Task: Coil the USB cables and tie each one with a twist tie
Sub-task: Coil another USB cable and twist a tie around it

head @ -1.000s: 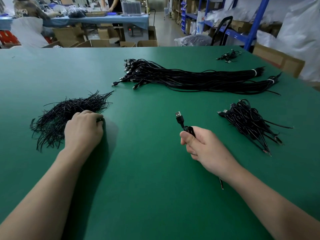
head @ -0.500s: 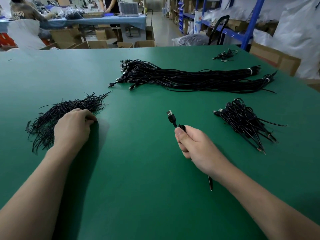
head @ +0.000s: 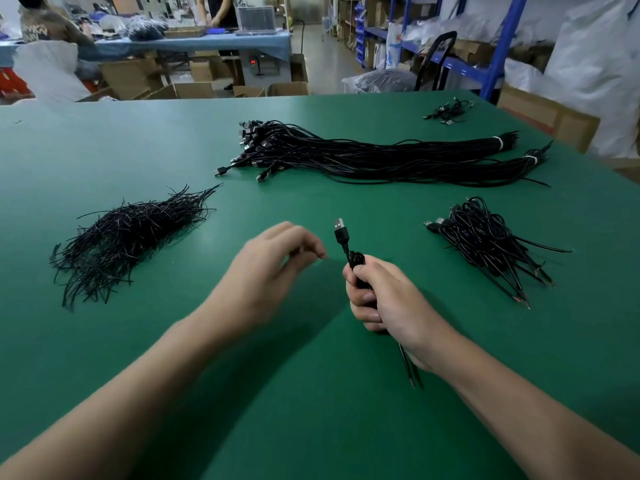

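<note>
right hand (head: 388,303): my fingers are clenched round the USB cable (head: 356,262), thumb on top, fist held just above the table (head: 311,427).
USB cable: black, thin, folded into a tight narrow coil. Most of it is hidden inside my fist, with a few small loops showing above the thumb.
plug (head: 339,226): USB-A, metal shell, black moulded body. It sticks up out of the fist, tilted slightly left.
tail ends (head: 411,374): two thin leads poke out under my wrist toward me, tips reddish.
left hand (head: 266,268): in the air just left of the plug and not touching it, fingers curled toward the thumb. It is motion-blurred, so I cannot tell if a tie is pinched.
twist ties (head: 128,237): loose black heap, left side of the table, well apart from both hands.
straight cables (head: 381,157): two long banded bundles across the far middle.
coiled pile (head: 485,244): right of my fist.
</note>
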Demonstrator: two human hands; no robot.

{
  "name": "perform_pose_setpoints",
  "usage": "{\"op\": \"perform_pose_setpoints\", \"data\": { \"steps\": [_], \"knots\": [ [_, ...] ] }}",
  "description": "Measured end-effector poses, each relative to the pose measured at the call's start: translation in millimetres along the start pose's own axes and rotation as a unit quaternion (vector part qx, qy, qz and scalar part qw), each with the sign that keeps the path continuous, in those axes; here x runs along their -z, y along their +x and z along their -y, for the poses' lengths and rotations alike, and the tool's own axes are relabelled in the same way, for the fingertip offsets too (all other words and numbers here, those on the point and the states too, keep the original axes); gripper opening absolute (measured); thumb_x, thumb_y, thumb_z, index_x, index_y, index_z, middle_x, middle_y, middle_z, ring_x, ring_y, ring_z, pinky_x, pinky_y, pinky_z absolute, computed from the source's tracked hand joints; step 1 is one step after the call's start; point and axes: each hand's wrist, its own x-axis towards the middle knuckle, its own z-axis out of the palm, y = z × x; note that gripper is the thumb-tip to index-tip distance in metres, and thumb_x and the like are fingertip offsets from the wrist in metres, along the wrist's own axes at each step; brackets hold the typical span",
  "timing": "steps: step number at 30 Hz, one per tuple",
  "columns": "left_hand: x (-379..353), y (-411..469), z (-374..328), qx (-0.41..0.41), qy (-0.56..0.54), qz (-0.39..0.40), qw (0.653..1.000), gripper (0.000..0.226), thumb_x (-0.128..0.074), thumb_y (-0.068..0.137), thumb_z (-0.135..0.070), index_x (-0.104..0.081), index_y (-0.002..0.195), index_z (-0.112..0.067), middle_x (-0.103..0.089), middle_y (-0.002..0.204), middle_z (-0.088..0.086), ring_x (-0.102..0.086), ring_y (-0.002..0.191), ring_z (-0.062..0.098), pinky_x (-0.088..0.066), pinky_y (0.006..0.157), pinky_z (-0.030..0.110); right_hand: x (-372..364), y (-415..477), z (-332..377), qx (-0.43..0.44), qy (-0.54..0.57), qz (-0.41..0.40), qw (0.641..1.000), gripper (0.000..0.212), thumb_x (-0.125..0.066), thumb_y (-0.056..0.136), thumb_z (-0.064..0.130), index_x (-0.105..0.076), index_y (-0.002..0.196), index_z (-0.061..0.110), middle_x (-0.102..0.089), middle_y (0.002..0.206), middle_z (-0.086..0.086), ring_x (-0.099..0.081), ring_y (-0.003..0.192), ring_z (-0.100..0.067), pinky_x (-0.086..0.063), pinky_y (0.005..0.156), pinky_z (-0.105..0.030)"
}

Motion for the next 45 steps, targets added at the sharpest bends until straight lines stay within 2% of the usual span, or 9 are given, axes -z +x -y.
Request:
{"op": "perform_pose_setpoints", "data": {
  "steps": [4, 10, 13, 18, 22, 27, 31, 40, 45],
  "knots": [
    [-20, -20, -18, -0.031, -0.033, -0.04, 0.998, 0.009, -0.059, 0.097, -0.007, -0.067, 0.098, -0.011, -0.06, 0.095, -0.007, -0.058, 0.088, 0.014, -0.046, 0.08, 0.025, -1, 0, -4, -0.004, 0.029, 0.012, 0.999, 0.017, -0.036, 0.106, 0.022, -0.043, 0.09, 0.018, -0.032, 0.064, 0.009, -0.026, 0.054, -0.011, -0.019, 0.047, -0.022],
    [-25, -25, -11, -0.026, -0.053, -0.067, 0.996, 0.014, -0.058, 0.097, -0.001, -0.065, 0.097, -0.014, -0.058, 0.097, -0.009, -0.057, 0.09, 0.011, -0.042, 0.079, 0.02, -4, -3, -6, -0.021, 0.071, 0.058, 0.996, 0.019, -0.037, 0.11, 0.02, -0.046, 0.095, 0.013, -0.045, 0.065, 0.007, -0.044, 0.054, -0.009, -0.034, 0.045, -0.021],
    [-25, -26, -13, -0.037, -0.068, -0.06, 0.995, 0.028, -0.058, 0.097, -0.001, -0.062, 0.099, -0.029, -0.056, 0.098, -0.015, -0.058, 0.091, 0.006, -0.039, 0.079, 0.013, -8, -6, -5, -0.019, 0.092, 0.072, 0.993, 0.018, -0.041, 0.109, 0.02, -0.051, 0.101, 0.009, -0.055, 0.068, 0.001, -0.057, 0.059, -0.013, -0.041, 0.042, -0.023],
    [-23, -27, -20, -0.055, -0.103, -0.054, 0.992, 0.03, -0.056, 0.098, -0.004, -0.061, 0.099, -0.034, -0.058, 0.1, -0.008, -0.062, 0.088, 0.014, -0.045, 0.077, 0.017, -12, -8, -1, -0.02, 0.122, 0.088, 0.988, 0.023, -0.046, 0.106, 0.029, -0.058, 0.109, 0.01, -0.069, 0.087, -0.006, -0.071, 0.073, -0.022, -0.048, 0.042, -0.026],
    [-21, -28, -19, -0.059, -0.102, -0.063, 0.991, 0.027, -0.056, 0.099, -0.005, -0.062, 0.099, -0.031, -0.058, 0.101, -0.01, -0.061, 0.094, 0.013, -0.045, 0.083, 0.02, -11, -10, -2, -0.029, 0.097, 0.092, 0.991, 0.018, -0.047, 0.106, 0.035, -0.056, 0.104, 0.019, -0.057, 0.068, -0.001, -0.053, 0.05, -0.013, -0.039, 0.039, -0.022],
    [-20, -29, -19, -0.047, -0.106, -0.073, 0.991, 0.029, -0.058, 0.098, 0.0, -0.064, 0.098, -0.029, -0.058, 0.1, -0.009, -0.06, 0.094, 0.01, -0.042, 0.083, 0.015, -14, -7, -2, -0.034, 0.041, 0.044, 0.998, 0.022, -0.04, 0.109, 0.034, -0.049, 0.092, 0.022, -0.033, 0.063, 0.008, -0.022, 0.049, -0.007, -0.02, 0.04, -0.016],
    [-21, -28, -17, -0.015, -0.115, -0.072, 0.991, 0.014, -0.059, 0.098, -0.003, -0.068, 0.095, -0.013, -0.061, 0.098, -0.006, -0.062, 0.094, 0.015, -0.047, 0.084, 0.023, -12, -6, 3, -0.035, 0.048, 0.013, 0.998, 0.023, -0.037, 0.108, 0.025, -0.048, 0.089, 0.019, -0.031, 0.062, 0.008, -0.022, 0.049, -0.007, -0.018, 0.042, -0.018],
    [-18, -29, -16, -0.001, -0.143, -0.056, 0.988, 0.019, -0.06, 0.097, 0.001, -0.067, 0.093, -0.016, -0.062, 0.089, -0.005, -0.063, 0.088, 0.019, -0.047, 0.082, 0.021, -17, -7, -3, -0.041, 0.036, 0.055, 0.997, 0.018, -0.035, 0.107, 0.01, -0.052, 0.103, 0.014, -0.033, 0.068, 0.008, -0.027, 0.055, -0.007, -0.021, 0.047, -0.019],
    [-22, -30, -17, 0.005, -0.159, -0.07, 0.985, 0.019, -0.063, 0.095, 0.002, -0.072, 0.094, -0.015, -0.063, 0.094, -0.002, -0.066, 0.087, 0.019, -0.051, 0.081, 0.025, -19, -8, -3, -0.034, 0.045, 0.055, 0.997, 0.02, -0.035, 0.107, 0.006, -0.05, 0.095, 0.011, -0.042, 0.069, 0.003, -0.04, 0.053, -0.01, -0.039, 0.044, -0.024]
  ]
}}
